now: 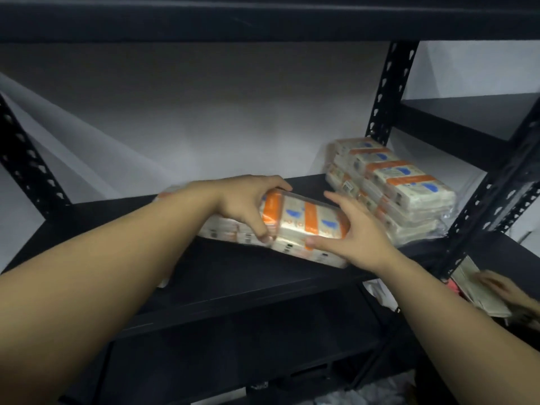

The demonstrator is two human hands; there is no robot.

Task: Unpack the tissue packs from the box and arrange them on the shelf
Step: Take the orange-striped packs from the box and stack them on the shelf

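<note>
A tissue pack bundle (pixel 304 226), white with orange bands and blue marks, lies on the black shelf board (pixel 239 276), slightly tilted. My left hand (pixel 248 206) grips its left part from above, fingers over the far edge and thumb on the near side. My right hand (pixel 353 232) holds its right end, thumb on the front face and fingers spread over the top. A stack of like tissue packs (pixel 391 191) sits at the shelf's right end, two layers high. The box is not in view.
Black perforated uprights (pixel 388 92) stand behind and right of the stack, another at the far left (pixel 26 159). An upper shelf board (pixel 263 19) hangs overhead. Another person's hand (pixel 508 290) touches a pale pack at lower right. A grey wall backs the shelf.
</note>
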